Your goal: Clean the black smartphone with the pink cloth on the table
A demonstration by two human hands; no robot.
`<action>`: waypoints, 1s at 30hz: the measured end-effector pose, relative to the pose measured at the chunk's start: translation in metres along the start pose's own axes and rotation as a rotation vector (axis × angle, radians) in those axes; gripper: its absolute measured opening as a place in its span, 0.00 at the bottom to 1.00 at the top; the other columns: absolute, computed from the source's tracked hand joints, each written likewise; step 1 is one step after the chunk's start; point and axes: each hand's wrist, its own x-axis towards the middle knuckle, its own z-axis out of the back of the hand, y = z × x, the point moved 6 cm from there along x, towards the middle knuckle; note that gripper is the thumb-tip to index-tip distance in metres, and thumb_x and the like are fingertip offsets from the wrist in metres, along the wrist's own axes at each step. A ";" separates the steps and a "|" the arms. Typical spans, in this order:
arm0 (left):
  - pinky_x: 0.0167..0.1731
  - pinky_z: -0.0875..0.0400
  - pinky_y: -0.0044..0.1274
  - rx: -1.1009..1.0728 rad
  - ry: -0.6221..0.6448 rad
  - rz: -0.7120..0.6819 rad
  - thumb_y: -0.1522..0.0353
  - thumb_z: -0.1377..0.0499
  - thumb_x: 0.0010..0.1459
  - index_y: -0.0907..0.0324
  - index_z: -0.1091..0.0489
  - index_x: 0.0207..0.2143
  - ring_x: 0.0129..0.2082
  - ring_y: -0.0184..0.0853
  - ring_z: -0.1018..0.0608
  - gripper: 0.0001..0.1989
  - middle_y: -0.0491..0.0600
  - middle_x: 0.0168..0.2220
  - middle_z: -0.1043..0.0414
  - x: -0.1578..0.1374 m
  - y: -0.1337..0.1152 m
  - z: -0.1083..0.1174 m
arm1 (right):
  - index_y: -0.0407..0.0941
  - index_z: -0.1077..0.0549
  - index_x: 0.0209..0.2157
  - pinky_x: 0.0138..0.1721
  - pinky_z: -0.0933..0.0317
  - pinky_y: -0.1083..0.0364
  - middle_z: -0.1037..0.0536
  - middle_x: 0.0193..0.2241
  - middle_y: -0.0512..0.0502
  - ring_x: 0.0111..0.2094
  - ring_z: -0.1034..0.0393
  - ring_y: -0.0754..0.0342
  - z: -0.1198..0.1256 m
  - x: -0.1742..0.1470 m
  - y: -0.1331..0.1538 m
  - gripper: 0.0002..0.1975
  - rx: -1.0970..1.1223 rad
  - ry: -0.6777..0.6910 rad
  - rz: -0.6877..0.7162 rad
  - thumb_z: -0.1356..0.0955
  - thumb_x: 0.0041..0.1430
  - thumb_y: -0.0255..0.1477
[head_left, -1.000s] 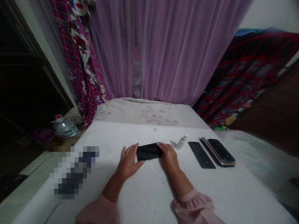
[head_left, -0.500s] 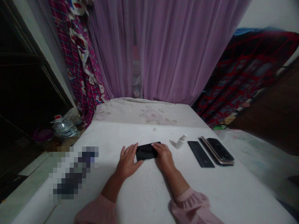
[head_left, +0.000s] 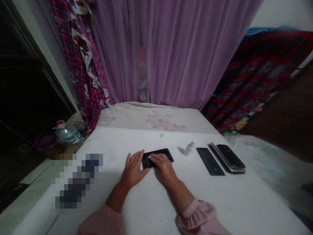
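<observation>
The left hand straddles the left end of a glossy black slab-shaped smartphone, fingers along the far corner and thumb at the near one, grasping it lightly between them. The right hand lies over the phone's middle and near edge, its bent fingertips against the dark face. A small pale spot shows at those fingertips; whether they pinch a scrap of something or are bare, I cannot tell.

The phone lies flat on the white-covered table, directly ahead of the person. Its long axis runs crosswise, left to right, with the right end angled slightly farther away. Which end is its top cannot be made out.

It should handle as a light, rigid plate, slippery on its smooth face, with glass that probably would not forgive a drop or hard pressure. The safest hold is likely by opposite edges: the left end as now, or the bare right corners.

Right of the phone and slightly beyond it stands a small white plastic spray bottle. Farther right lie a flat dark-grey rectangular panel and, just beside that, a stack of dark and gold-edged phones. Beyond the phone sits a tiny pale square piece; well to its left, a dark item is blurred out.
</observation>
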 end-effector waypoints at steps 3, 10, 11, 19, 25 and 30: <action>0.64 0.56 0.44 0.001 -0.005 -0.011 0.63 0.42 0.57 0.58 0.52 0.66 0.63 0.44 0.38 0.37 0.56 0.62 0.38 0.000 0.001 0.000 | 0.45 0.23 0.48 0.47 0.33 0.50 0.21 0.46 0.44 0.44 0.31 0.49 0.009 -0.003 -0.023 0.30 -0.054 -0.036 -0.101 0.39 0.46 0.11; 0.64 0.57 0.44 -0.009 0.004 -0.021 0.62 0.43 0.58 0.57 0.54 0.67 0.64 0.45 0.39 0.38 0.57 0.63 0.39 -0.001 0.001 0.000 | 0.46 0.22 0.46 0.46 0.33 0.49 0.20 0.44 0.45 0.42 0.29 0.50 0.025 -0.011 -0.061 0.28 -0.223 -0.120 -0.254 0.40 0.49 0.12; 0.64 0.57 0.44 -0.009 -0.002 -0.023 0.62 0.43 0.58 0.57 0.55 0.67 0.64 0.45 0.39 0.38 0.56 0.63 0.39 -0.001 0.001 0.000 | 0.46 0.22 0.46 0.46 0.33 0.49 0.20 0.44 0.45 0.42 0.29 0.50 0.025 -0.010 -0.060 0.28 -0.225 -0.123 -0.250 0.40 0.48 0.12; 0.64 0.57 0.45 0.000 -0.006 -0.023 0.65 0.44 0.58 0.57 0.51 0.66 0.63 0.45 0.39 0.35 0.56 0.63 0.39 -0.001 -0.003 0.002 | 0.48 0.19 0.37 0.45 0.33 0.52 0.18 0.39 0.47 0.40 0.27 0.51 0.036 -0.022 -0.046 0.23 -0.164 -0.091 -0.282 0.38 0.48 0.13; 0.64 0.58 0.45 -0.013 0.012 -0.033 0.65 0.44 0.58 0.56 0.50 0.66 0.63 0.45 0.39 0.34 0.56 0.63 0.39 0.000 -0.004 0.004 | 0.47 0.19 0.39 0.46 0.32 0.51 0.19 0.40 0.45 0.41 0.26 0.50 0.033 -0.022 -0.050 0.23 -0.184 -0.098 -0.283 0.39 0.49 0.14; 0.64 0.59 0.45 -0.022 0.036 -0.027 0.65 0.45 0.59 0.56 0.52 0.66 0.63 0.44 0.39 0.34 0.55 0.63 0.40 0.000 -0.004 0.004 | 0.48 0.20 0.41 0.47 0.32 0.50 0.19 0.41 0.47 0.42 0.27 0.51 0.019 0.006 -0.067 0.25 -0.207 -0.117 -0.289 0.39 0.49 0.13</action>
